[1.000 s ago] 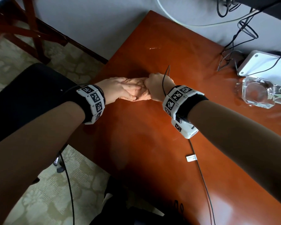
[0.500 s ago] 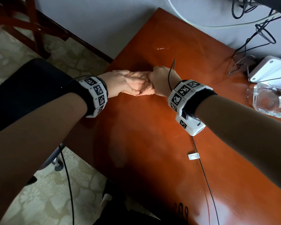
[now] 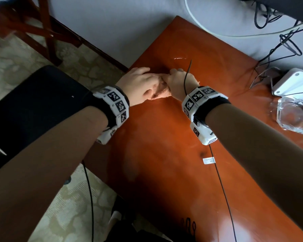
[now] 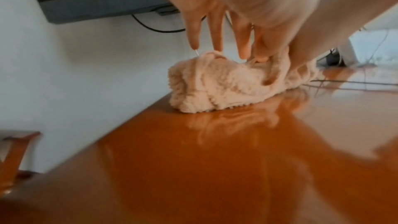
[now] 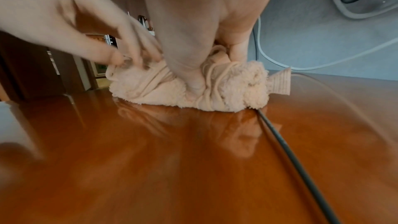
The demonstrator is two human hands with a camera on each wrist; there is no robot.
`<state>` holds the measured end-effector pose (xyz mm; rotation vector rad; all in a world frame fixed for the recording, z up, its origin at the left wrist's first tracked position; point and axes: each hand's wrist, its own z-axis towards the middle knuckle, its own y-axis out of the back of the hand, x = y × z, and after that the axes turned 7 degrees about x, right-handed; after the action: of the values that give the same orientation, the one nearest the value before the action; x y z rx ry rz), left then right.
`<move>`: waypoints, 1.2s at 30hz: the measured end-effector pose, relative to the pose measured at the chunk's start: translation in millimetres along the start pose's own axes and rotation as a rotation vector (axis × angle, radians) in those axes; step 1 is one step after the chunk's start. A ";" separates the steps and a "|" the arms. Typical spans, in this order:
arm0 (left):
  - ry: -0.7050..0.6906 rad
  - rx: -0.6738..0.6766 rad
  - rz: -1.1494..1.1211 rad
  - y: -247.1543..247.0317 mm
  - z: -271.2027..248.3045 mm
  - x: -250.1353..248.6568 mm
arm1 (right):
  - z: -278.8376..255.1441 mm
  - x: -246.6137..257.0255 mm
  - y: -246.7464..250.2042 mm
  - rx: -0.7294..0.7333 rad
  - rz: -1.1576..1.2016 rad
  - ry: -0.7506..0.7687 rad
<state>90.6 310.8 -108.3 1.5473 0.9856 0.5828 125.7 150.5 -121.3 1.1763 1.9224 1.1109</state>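
two hands are on one cream bundle (image 4: pixel 215 88), which lies on the table (image 3: pixel 164 163) near its left edge, between your wrists. your left hand (image 3: pixel 138 84) comes in from the side with fingers (image 4: pixel 216 28) straight and spread. the tips just touch the top of the bundle and grip nothing. your right hand (image 3: pixel 180 82) is dug in: thumb and fingers curl down into the fleece and pinch a gather of it against the wood.

the fabric is already bunched into a tight lump with thin edges wound over it, so most of the rolling looks done. one ribbed cuff (image 5: pixel 280 83) sticks out loose at the end by the cable (image 5: pixel 290 151). i judge that what's left is tucking it in, or pulling an edge over the lump to lock it. i cannot tell whether it is one sock or a pair. the ashtray (image 3: pixel 294 116) sits well apart on your right.
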 end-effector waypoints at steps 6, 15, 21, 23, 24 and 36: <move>0.327 0.247 0.199 -15.9 13.4 -22.0 | -28.1 -4.0 -17.1 -0.077 -0.055 0.051; 0.303 0.220 0.331 -29.7 25.0 -17.9 | -25.9 -8.7 -27.3 -0.045 -0.055 0.031; 0.261 0.193 0.387 -34.4 33.5 -8.8 | -20.1 -11.7 -22.6 -0.035 -0.051 0.037; 0.270 0.176 0.425 -26.9 35.3 -7.0 | -13.4 -11.4 -22.0 -0.022 -0.019 0.014; 0.272 0.149 0.448 -24.3 36.8 -6.8 | -9.1 -11.2 -22.7 -0.022 -0.013 -0.003; 0.245 0.161 0.297 -15.8 61.8 11.0 | 20.9 -15.5 -27.3 -0.070 0.024 -0.141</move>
<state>142.1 286.2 -139.0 1.8129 1.0115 0.9376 138.8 136.6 -153.9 1.2092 1.7535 1.0691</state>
